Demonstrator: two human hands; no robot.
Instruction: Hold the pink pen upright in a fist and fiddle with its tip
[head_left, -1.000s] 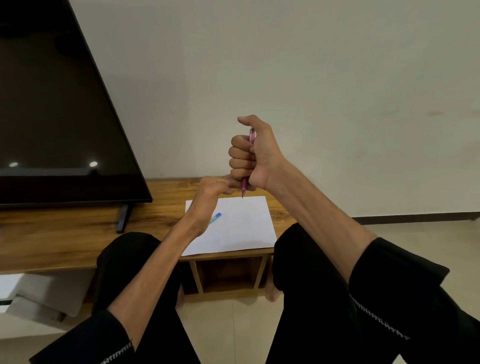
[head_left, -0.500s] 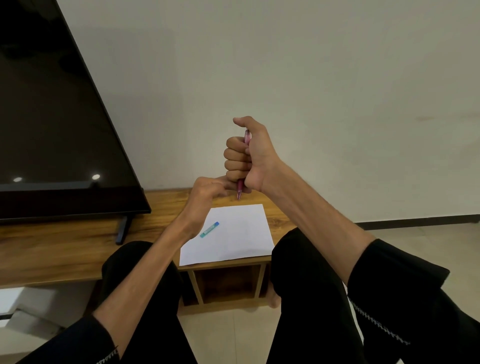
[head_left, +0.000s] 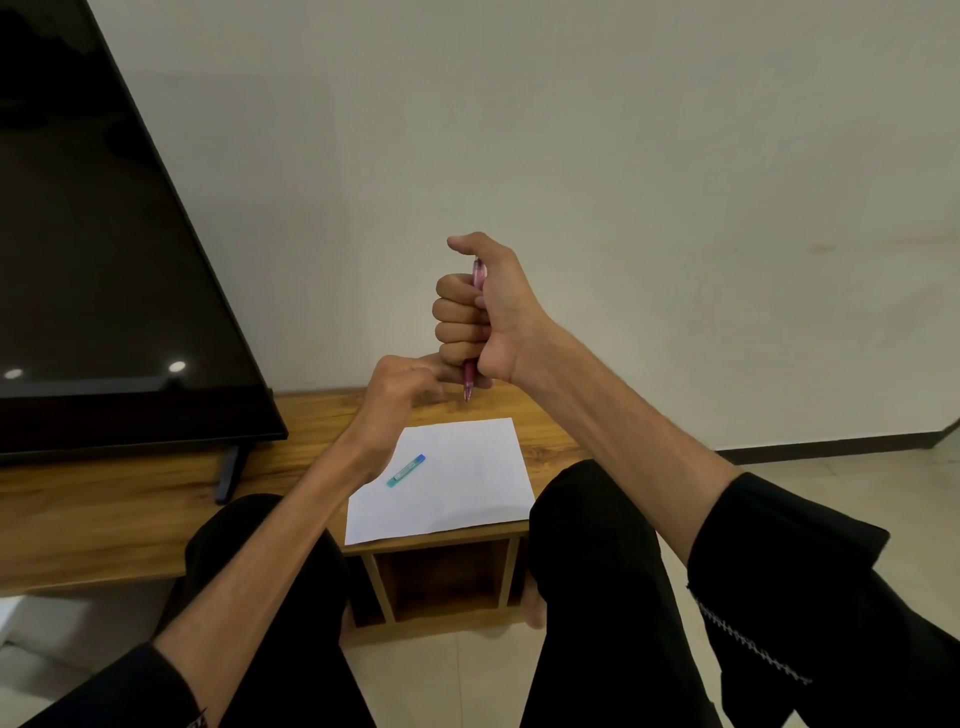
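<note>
— Pale plaster wall behind, low wooden TV bench (head_left: 130, 499) in front. What is being held up?

— A pink pen (head_left: 471, 332), upright, raised above the bench's far edge. The right hand (head_left: 483, 312) wraps it in a fist, four fingers curled round the barrel, thumb arched over the top end.

— How does the pen look?

— Slim, translucent pink barrel. Its top shows between thumb and forefinger; a darker pink lower section and pointed tip stick out beneath the fist, pointing down.

— And the left hand (head_left: 400, 387)?

— Just below and beside the fist, fingers loosely curled, fingertips reaching toward the pen's lower end. Whether they pinch it, I cannot tell.

— Anything underneath?

— A white sheet of paper (head_left: 457, 488) on the bench, with a small blue-green tube (head_left: 406, 470) lying on it. A dark television (head_left: 93, 260) stands to the left.
</note>
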